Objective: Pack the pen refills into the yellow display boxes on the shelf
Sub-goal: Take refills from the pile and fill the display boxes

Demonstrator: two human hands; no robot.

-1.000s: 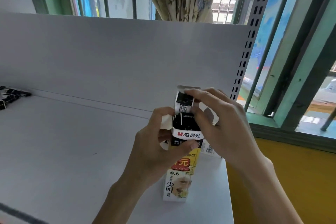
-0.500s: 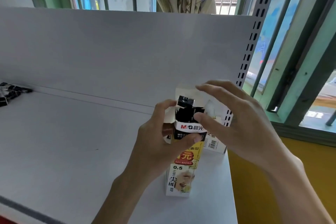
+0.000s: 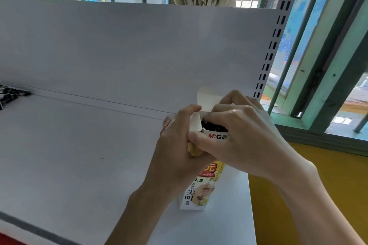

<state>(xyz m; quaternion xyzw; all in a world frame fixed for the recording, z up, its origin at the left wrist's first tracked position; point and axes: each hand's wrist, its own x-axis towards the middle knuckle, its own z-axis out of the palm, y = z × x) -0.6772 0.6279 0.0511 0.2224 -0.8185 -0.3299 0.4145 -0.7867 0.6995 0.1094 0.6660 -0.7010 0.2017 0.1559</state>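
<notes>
A tall yellow and white display box (image 3: 201, 189) stands upright near the right end of the white shelf (image 3: 79, 155). Its top flap (image 3: 207, 99) is folded up and back. Black refill ends (image 3: 214, 126) show in the open mouth. My left hand (image 3: 175, 149) grips the box's upper left side, its thumb on a side flap. My right hand (image 3: 237, 137) curls over the box top, thumb across the front label and fingers down over the opening. The box's middle is hidden behind both hands.
A pile of black and white packets (image 3: 10, 93) lies at the shelf's far left by the back panel. A slotted upright (image 3: 268, 49) rises at the shelf's right end. Beyond are a yellow surface (image 3: 318, 175) and barred windows.
The black refill pack that stuck up above the box has sunk into it. My right hand came down over the box top, and the flap now stands free behind it.
</notes>
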